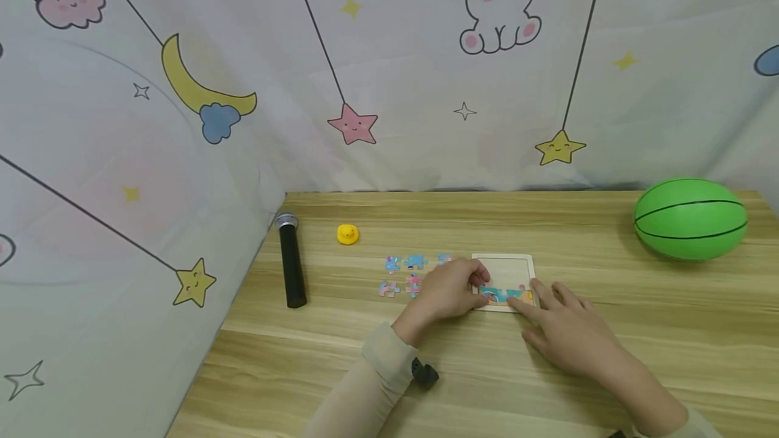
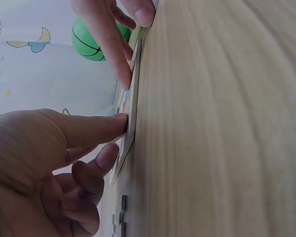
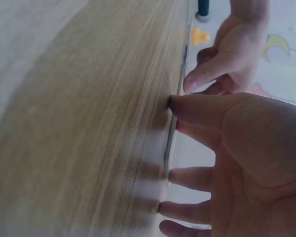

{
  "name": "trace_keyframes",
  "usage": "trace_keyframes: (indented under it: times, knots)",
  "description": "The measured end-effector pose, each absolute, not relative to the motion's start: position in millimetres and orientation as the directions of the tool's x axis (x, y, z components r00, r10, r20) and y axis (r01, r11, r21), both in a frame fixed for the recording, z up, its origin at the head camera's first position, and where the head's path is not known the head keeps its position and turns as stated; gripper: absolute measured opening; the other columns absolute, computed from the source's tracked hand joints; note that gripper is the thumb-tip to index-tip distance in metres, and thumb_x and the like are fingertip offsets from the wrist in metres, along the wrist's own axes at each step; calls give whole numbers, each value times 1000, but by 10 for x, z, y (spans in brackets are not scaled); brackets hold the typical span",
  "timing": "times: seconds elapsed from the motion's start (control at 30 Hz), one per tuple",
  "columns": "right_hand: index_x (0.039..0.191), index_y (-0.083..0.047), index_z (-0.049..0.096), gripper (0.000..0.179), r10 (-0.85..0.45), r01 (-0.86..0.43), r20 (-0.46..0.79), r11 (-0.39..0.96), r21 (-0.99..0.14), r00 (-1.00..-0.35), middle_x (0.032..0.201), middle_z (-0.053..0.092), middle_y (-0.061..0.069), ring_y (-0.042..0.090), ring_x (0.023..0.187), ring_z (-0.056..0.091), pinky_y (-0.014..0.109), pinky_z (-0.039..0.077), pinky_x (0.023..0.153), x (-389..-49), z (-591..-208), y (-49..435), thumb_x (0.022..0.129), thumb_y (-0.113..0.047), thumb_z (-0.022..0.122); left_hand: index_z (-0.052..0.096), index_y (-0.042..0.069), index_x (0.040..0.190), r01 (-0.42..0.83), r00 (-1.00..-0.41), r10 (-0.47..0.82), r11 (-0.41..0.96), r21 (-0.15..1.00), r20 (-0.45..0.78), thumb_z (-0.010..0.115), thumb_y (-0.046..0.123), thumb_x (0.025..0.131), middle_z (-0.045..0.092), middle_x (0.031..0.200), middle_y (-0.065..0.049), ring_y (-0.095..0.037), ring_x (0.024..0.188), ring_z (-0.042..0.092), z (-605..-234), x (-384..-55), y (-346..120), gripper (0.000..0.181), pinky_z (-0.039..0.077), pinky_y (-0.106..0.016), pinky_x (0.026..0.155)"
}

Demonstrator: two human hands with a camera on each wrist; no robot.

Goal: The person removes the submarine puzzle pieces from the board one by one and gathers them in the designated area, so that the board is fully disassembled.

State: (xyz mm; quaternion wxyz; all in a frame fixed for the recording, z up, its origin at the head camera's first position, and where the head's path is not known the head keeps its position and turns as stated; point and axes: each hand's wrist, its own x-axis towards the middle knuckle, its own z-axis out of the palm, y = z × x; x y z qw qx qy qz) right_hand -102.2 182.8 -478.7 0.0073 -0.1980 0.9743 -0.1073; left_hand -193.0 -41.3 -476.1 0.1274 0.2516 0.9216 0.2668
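Note:
A light wooden puzzle tray lies on the table, with colourful jigsaw pieces in a row along its near side. My left hand is at the tray's left edge. Its straight thumb presses at the near left corner of the row, while the other fingers bend loosely, apart from the thumb. From the right, my right hand reaches over the tray with fingers extended. Its index fingertip touches the row, and other fingertips rest along the tray's right edge.
Several loose jigsaw pieces lie left of the tray, some partly behind my left hand. Farther left are a yellow rubber duck and a black microphone. A green ball sits at the back right, before a patterned cloth.

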Motion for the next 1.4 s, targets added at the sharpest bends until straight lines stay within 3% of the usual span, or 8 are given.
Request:
trace_keyframes:
  times: [0.23, 0.43, 0.57, 0.67, 1.0, 1.23, 1.4]
  knots:
    - [143, -25, 65, 51, -389, -383, 15, 899, -213, -921, 152, 49, 24, 56, 133, 46, 76, 42, 93, -1014, -4793, 1826, 95, -37, 74, 73, 23, 103, 401, -850, 527, 672, 623, -22, 75, 20, 97, 67, 86, 16, -1, 67, 56, -4772, -1896, -456, 7, 44, -22, 60]
    - [143, -26, 65, 50, -386, -381, 18, 901, -205, -922, 152, 50, 24, 56, 134, 46, 75, 42, 93, -1019, -4810, 1822, 95, -36, 74, 75, 23, 103, 368, -868, 496, 636, 678, 5, 73, 20, 99, 68, 88, 16, -5, 48, 44, -4741, -1867, -603, 6, 33, -19, 47]
    - [143, -27, 65, 49, -383, -380, 24, 902, -207, -923, 151, 50, 24, 55, 134, 46, 74, 42, 94, -1020, -4812, 1819, 95, -35, 74, 75, 23, 104, 356, -875, 483, 629, 691, 11, 71, 22, 99, 68, 90, 16, -5, 45, 34, -4711, -1851, -805, 6, 28, -18, 44]
    - [142, -26, 65, 49, -385, -381, 25, 901, -207, -923, 151, 50, 24, 55, 134, 46, 74, 42, 93, -1018, -4816, 1819, 95, -35, 74, 75, 22, 105, 345, -882, 472, 625, 701, 14, 70, 22, 100, 69, 91, 14, -5, 45, 35, -4675, -1836, -983, 7, 29, -19, 44]
    - [144, -25, 64, 50, -388, -385, 27, 898, -211, -921, 153, 48, 25, 57, 134, 45, 76, 41, 94, -1022, -4832, 1827, 96, -35, 73, 78, 17, 106, 303, -911, 413, 639, 706, 18, 69, 17, 99, 70, 92, 10, -10, 59, 53, -4614, -1772, -1603, 11, 42, -25, 51]
    - [144, -24, 64, 51, -388, -384, 22, 899, -210, -921, 153, 48, 25, 57, 134, 44, 76, 41, 95, -1019, -4828, 1841, 96, -36, 73, 77, 19, 106, 182, -940, 336, 635, 750, -56, 70, 16, 98, 69, 93, 6, -11, 51, 44, -4633, -1718, -1945, 10, 41, -26, 49]
    - [145, -25, 63, 51, -387, -382, 16, 901, -204, -922, 153, 48, 25, 57, 134, 44, 76, 41, 95, -1020, -4831, 1838, 96, -37, 73, 77, 15, 105, 159, -944, 322, 635, 756, -72, 71, 12, 98, 69, 92, 4, -14, 72, 59, -4679, -1689, -2064, 10, 49, -32, 65]
